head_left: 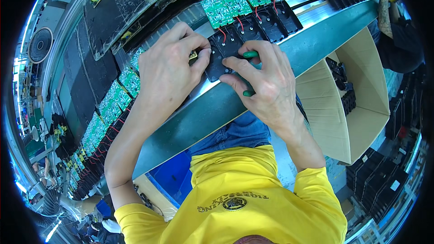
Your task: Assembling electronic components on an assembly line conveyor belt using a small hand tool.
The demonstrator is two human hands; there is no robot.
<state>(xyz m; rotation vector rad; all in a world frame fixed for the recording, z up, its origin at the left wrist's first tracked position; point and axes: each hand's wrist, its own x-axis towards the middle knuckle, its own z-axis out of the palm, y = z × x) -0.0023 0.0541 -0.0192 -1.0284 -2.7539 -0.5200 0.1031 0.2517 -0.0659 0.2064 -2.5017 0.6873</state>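
My left hand (pixel 174 58) is closed in a pinch at the left side of a black plastic case (pixel 217 68). A bit of a yellow part (pixel 193 55) shows beside its fingers; what the fingertips grip is hidden. Two green handles of what look like pliers (pixel 249 54) stick out of my right hand (pixel 266 79), which is wrapped round them. Their jaws are hidden. The right fingertips are over the right edge of the same case. Just beyond, several black cases (pixel 253 26) stand side by side, joined by red wires to green circuit boards (pixel 226 7).
A longer row of green boards (pixel 110 104) and black cases runs down the left. An open cardboard box (pixel 357 104) with black parts stands at the right. Blue-green bench edge (pixel 199 119) lies in front of me. Another person's arm (pixel 384 11) is at far right.
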